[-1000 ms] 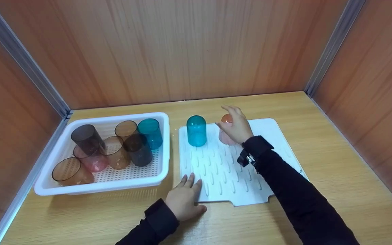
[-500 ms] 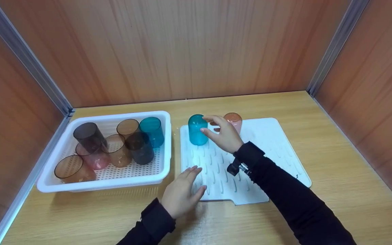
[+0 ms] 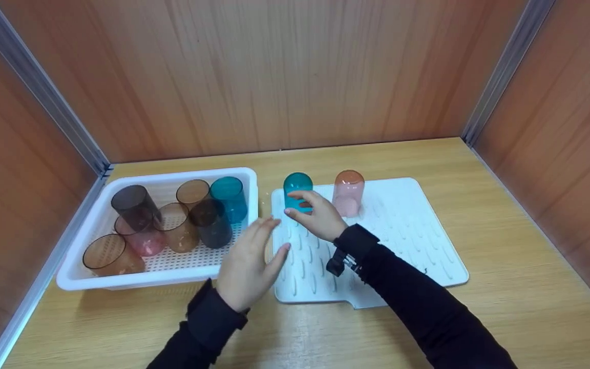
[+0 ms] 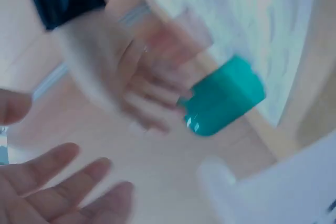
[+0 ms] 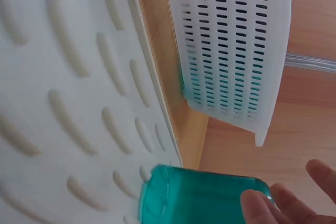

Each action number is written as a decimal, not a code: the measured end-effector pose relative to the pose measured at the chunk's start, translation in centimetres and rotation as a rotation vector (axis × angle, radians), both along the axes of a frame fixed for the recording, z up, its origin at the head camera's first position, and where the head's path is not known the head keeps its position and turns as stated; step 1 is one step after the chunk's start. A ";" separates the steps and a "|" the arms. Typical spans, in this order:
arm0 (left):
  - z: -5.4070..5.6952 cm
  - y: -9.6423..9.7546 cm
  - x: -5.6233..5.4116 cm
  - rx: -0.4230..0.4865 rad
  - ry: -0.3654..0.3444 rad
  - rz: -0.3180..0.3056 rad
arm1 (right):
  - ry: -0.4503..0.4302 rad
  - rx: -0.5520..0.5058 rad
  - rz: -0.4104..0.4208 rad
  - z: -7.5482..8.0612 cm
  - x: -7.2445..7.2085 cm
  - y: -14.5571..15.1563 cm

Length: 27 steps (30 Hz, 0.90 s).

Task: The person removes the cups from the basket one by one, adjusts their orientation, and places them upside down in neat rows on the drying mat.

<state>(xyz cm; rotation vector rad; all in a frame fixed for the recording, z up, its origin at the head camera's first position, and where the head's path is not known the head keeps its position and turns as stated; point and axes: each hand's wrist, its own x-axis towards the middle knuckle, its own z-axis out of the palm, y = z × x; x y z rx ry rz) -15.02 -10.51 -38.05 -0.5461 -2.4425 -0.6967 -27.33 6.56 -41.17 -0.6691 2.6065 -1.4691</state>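
Upside down on the white ridged draining mat [image 3: 397, 225] stand two cups, a teal cup [image 3: 295, 183] at its back left corner and a pink-orange cup [image 3: 349, 195] to the right of it. My right hand [image 3: 318, 215] is in front of the teal cup in the head view, fingers loosely bent and holding nothing. In the right wrist view its fingertips overlap the base of the teal cup [image 5: 199, 195]. Raised between basket and mat, my left hand [image 3: 249, 261] has its fingers spread and grasps nothing.
On the left is a white perforated basket [image 3: 156, 282] with several tinted cups: a teal cup [image 3: 229, 199], a pink cup [image 3: 146, 241], amber cups and dark grey cups. Wooden panels enclose the wooden table [image 3: 510, 256] at the back and both sides.
My right hand has moved left from the pink-orange cup, past it and down in front of the teal cup. My left hand has lifted off the mat's front edge towards the basket.
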 end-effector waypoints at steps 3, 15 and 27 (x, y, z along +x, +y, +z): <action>1.5 -1.1 -0.6 0.002 -0.063 0.046 | -0.066 0.007 0.003 -0.4 0.0 -0.8; 4.0 -5.3 -3.8 -0.138 -0.354 0.172 | -0.304 -0.047 0.032 -1.6 0.9 -5.0; 4.4 -8.1 -6.3 -0.324 -0.558 0.271 | -0.335 -0.226 0.178 -3.2 2.0 -7.8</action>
